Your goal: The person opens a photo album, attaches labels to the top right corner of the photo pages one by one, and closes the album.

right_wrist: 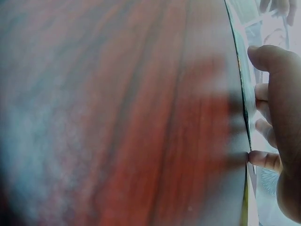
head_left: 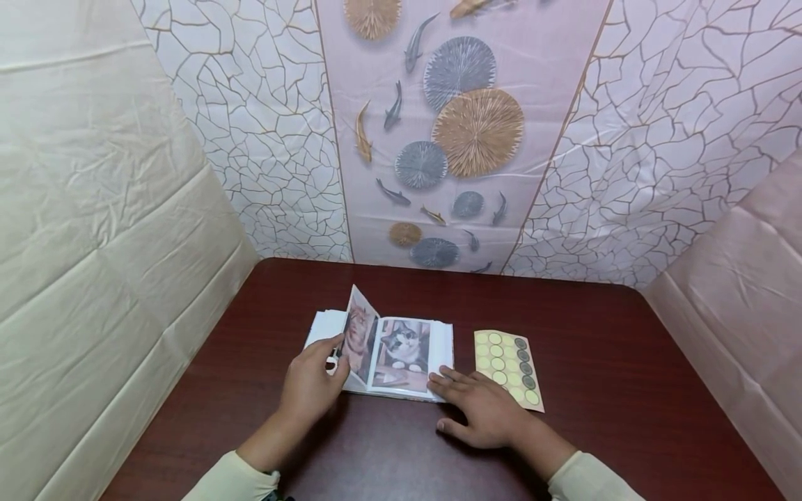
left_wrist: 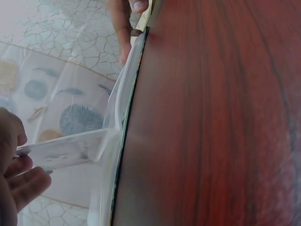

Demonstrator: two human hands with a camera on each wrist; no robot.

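Note:
A small photo album [head_left: 443,341] lies spread on the table, with a cat photo [head_left: 406,351] on its right side. My left hand [head_left: 313,379] is at the album's left side and pinches the outer edge of a raised page [head_left: 362,334], which stands tilted up from the spine and carries another animal picture. In the left wrist view, thumb and fingers meet at the edge of that clear-sleeved page [left_wrist: 70,148]. My right hand [head_left: 485,410] lies with fingers extended, their tips on the album's lower right corner. Its wrist side overlaps a yellow sticker sheet [head_left: 481,355].
The sticker sheet, with round yellow stickers and a column of dark circles, lies right of the album on the dark red wooden table [head_left: 595,376]. Behind the table hangs a patterned curtain [head_left: 464,209]; pale quilted cloth [head_left: 125,278] borders the left and right sides.

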